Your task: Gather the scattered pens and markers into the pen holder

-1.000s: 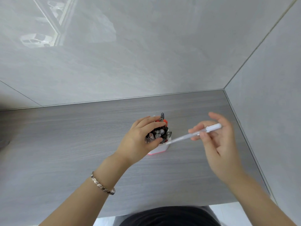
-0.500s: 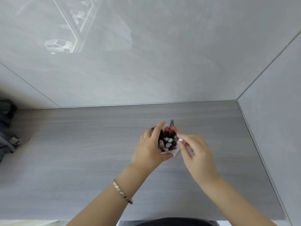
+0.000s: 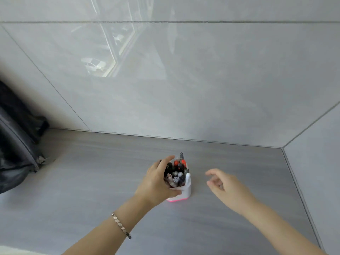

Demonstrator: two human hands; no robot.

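Observation:
A white pen holder with a pink base stands upright on the grey wooden desk. It is packed with several pens and markers, black, grey and red-orange, with a white pen at its right side. My left hand wraps around the holder's left side, thumb in front and fingers behind. My right hand hovers to the right of the holder, fingers apart and empty, not touching it. No loose pens lie on the desk in view.
A dark backpack leans against the wall at the desk's left end. Glossy grey wall panels close the desk at the back and right. A metal bracelet is on my left wrist.
My right hand put the white pen into the holder, let go, and drew back to the right. My left hand stayed on the holder. The view tilted up and left, revealing the backpack.

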